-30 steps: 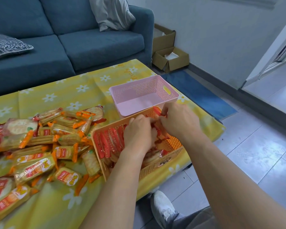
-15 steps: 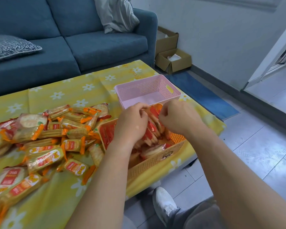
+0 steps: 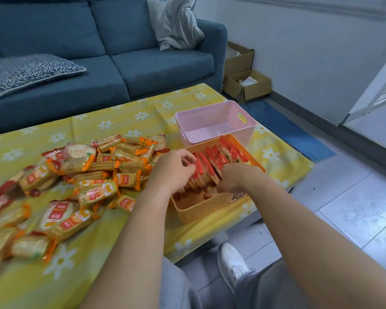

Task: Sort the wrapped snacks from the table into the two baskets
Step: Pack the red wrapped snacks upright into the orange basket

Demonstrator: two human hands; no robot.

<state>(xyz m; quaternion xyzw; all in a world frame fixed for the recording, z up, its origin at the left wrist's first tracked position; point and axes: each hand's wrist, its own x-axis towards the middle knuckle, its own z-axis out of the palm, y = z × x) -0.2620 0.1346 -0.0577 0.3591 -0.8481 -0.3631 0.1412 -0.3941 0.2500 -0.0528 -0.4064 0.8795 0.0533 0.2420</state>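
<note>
Fingers [image 3: 188, 170] of the left hand [image 3: 173, 169] are curled in tight, pinching the crinkly red edges of the red-wrapped snacks [image 3: 212, 160]. These are thin round crackers in glossy film, standing on edge in a slanted row inside the orange basket [image 3: 201, 210]. That basket is a rectangular tub of perforated plastic with a lattice look.

Just right of those fingers, the right hand [image 3: 234, 178] dips knuckles-up into the same row. Its fingertips are buried among the packets, and whether they pinch one I cannot tell.

Just beyond the fingers sits the pink basket [image 3: 249, 130], right up against the orange one. It has the same perforated walls, an oval handle slot and a smooth floor showing.

Left of the fingers, and almost touching the wrist, sprawls a loose heap of orange-wrapped snacks [image 3: 98, 170]. They are clear shiny wrappers with crimped orange ends, pale cracker stacks visible through the film.

Everything rests on a creased yellow tablecloth [image 3: 120, 121] printed with white daisies. Far beyond the fingers there's a blue fabric sofa [image 3: 143, 63] with a rumpled grey cushion [image 3: 174, 23].
</note>
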